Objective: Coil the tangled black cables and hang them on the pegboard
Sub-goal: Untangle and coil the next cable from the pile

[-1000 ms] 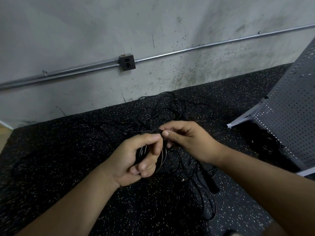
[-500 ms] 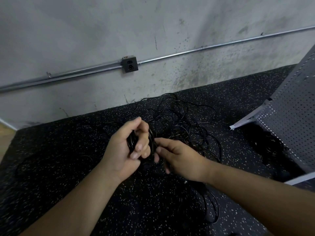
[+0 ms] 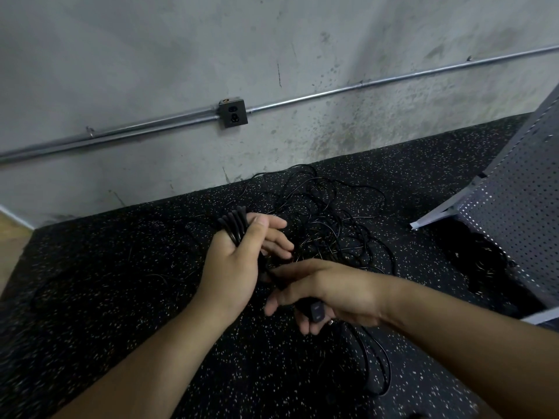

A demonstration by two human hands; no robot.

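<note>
**Coil in my left hand, plug in my right**

A stained grey wall (image 3: pixel 181 55) fills the view from 9 to 2 o'clock. A pipe (image 3: pixel 393 78) runs along it through an outlet (image 3: pixel 233 113) at 12. Below it lies a speckled black mat (image 3: pixel 121 297). The pegboard (image 3: pixel 520 213) leans at 3 o'clock. The tangle (image 3: pixel 326 219) lies loose on the mat just past my hands, toward 1 o'clock. My left hand (image 3: pixel 233 267), at centre, holds the coil (image 3: pixel 234 225), with my thumb clamped over its loops. My right hand (image 3: pixel 326 291), just beside it at 4 o'clock, curls its fingers round a black plug (image 3: pixel 316 309). Cable trails from there toward 5 o'clock.
</note>
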